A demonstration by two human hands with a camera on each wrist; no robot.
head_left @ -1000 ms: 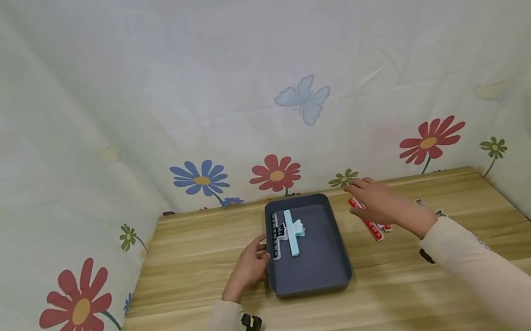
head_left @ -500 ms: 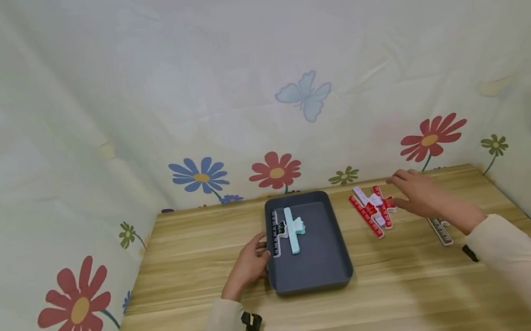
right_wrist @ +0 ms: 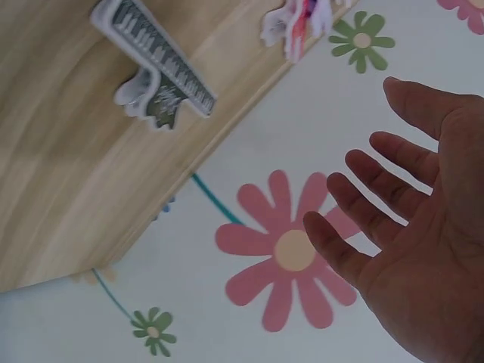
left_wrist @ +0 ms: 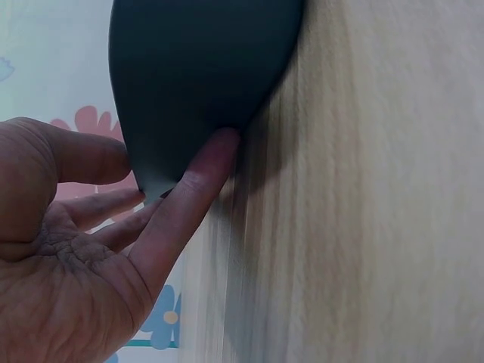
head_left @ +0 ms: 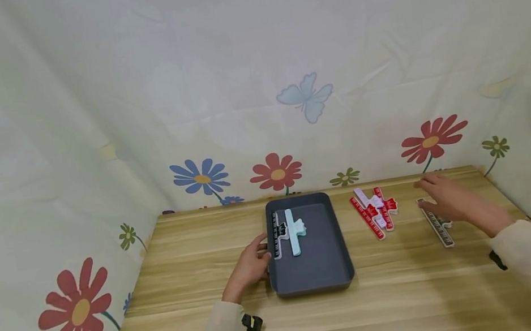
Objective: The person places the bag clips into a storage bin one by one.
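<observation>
My left hand (head_left: 247,268) rests at the left side of a dark grey tray (head_left: 313,278); in the left wrist view its thumb is at the rim and its straight fingers touch the outer wall (left_wrist: 204,68). Inside the tray lie a black clip (head_left: 275,238) with a piano-key print and a pale mint clip (head_left: 293,233), side by side. My right hand (head_left: 451,200), holding nothing, hovers over a grey piano-key clip (head_left: 436,226) and covers part of it in the head view. The right wrist view shows relaxed, spread fingers apart from that clip (right_wrist: 162,64).
Between tray and right hand, two red clips (head_left: 367,219) and a lilac clip (head_left: 361,195) lie overlapping on the wooden table (head_left: 179,241). A flower-printed curtain (head_left: 216,110) stands behind the table and at both sides.
My right hand has moved right, from above the red clips to above the grey clip, uncovering the red and lilac clips. The left hand and tray stay in place.
</observation>
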